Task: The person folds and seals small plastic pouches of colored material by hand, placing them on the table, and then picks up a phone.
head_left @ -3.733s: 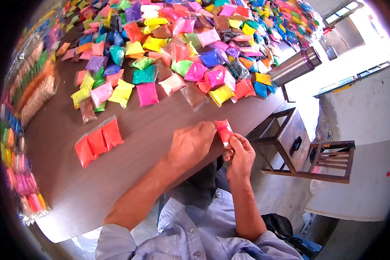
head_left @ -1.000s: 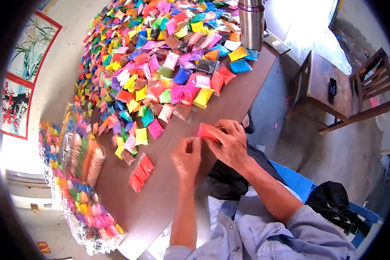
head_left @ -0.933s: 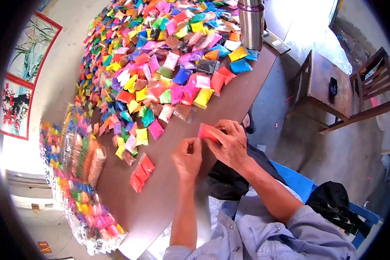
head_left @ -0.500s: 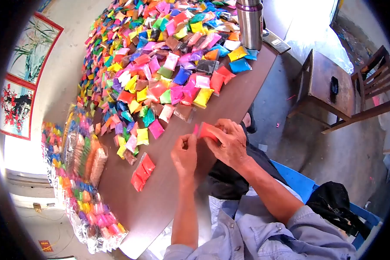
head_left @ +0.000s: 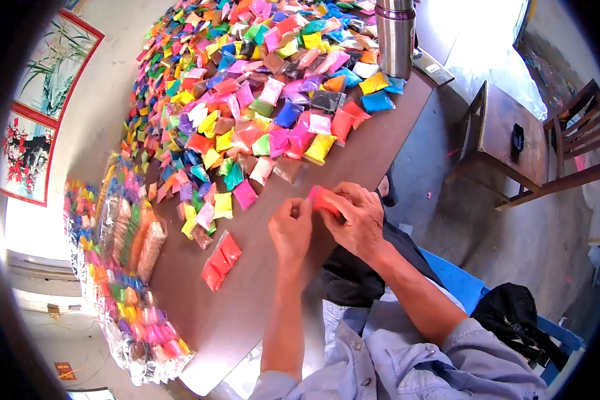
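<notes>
My right hand (head_left: 359,221) pinches a small red packet (head_left: 325,201) with a pink edge, held above the near side of the table. Close to its left end is my left hand (head_left: 291,227), the fingers curled and pinched together. Whatever lies in that pinch, if anything, is hidden by the fingers. A clear bag with several red packets (head_left: 221,261) lies flat on the table, left of my left hand. Beyond both hands spreads a big heap of small colourful packets (head_left: 247,100); a yellow packet (head_left: 321,149) and a pink packet (head_left: 245,195) sit at its near edge.
A steel flask (head_left: 395,43) stands at the far right of the brown table (head_left: 200,320). Along the left side are clear bags filled with rows of packets (head_left: 137,313). To the right are a wooden chair (head_left: 507,137) with a black item on it and a blue crate (head_left: 453,270).
Both hands have shifted slightly right in the view, along with the whole scene. The pink edge of the red packet now shows closer to my right fingers. Both hands remain pinched.
</notes>
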